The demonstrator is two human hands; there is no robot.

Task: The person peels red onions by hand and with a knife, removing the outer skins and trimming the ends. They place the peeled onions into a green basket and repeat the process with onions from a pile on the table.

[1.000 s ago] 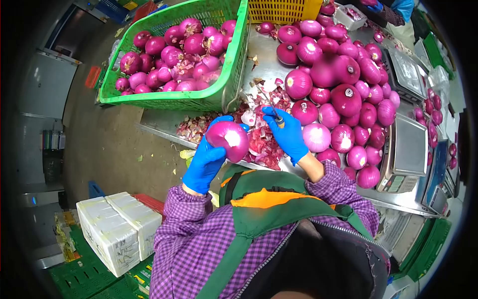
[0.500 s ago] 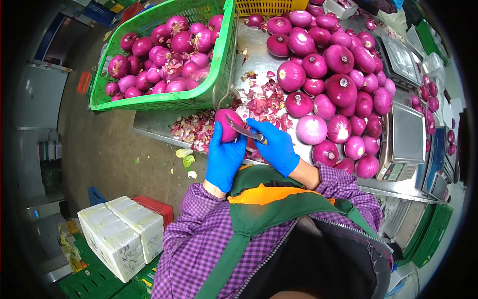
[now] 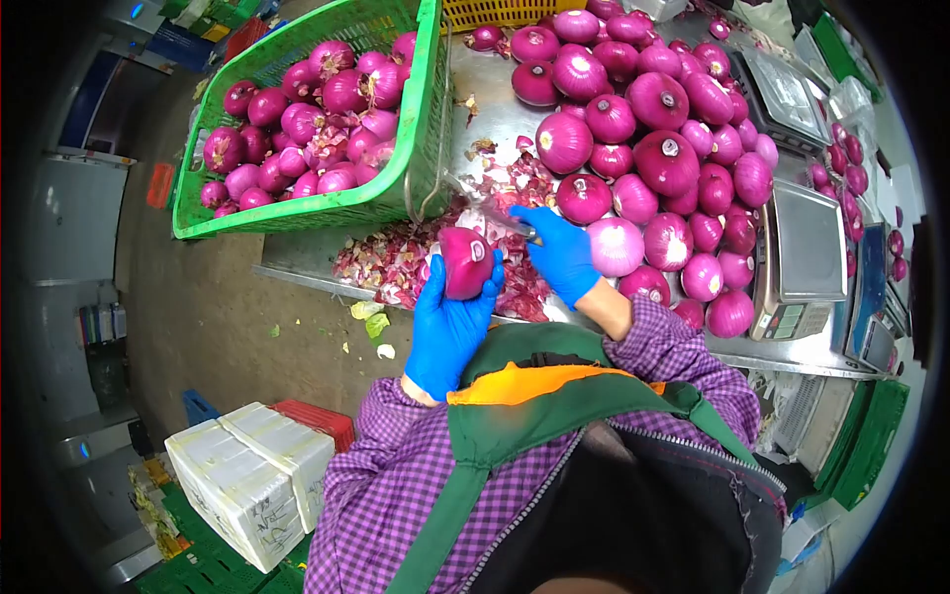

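Observation:
My left hand [image 3: 447, 332], in a blue glove, is closed around a red onion [image 3: 465, 261] with its pale cut end facing up and to the right. My right hand [image 3: 560, 253], gloved the same way, grips a knife [image 3: 513, 226] by the handle; the blade is blurred and points up and left, apart from the onion. Loose onion skins [image 3: 396, 262] lie on the metal table beneath both hands. Just right of the knife hand begins a large pile of smooth red onions [image 3: 665, 162].
A green crate [image 3: 427, 109] of unpeeled onions stands at the upper left, with a yellow crate [image 3: 515, 12] behind. Weighing scales [image 3: 809, 238] sit right of the pile. White foam boxes [image 3: 242, 475] are stacked at the lower left.
The knife has come away from the onion, moving right and up with my right hand. My left hand has turned the onion so its cut end shows. The view has shifted slightly.

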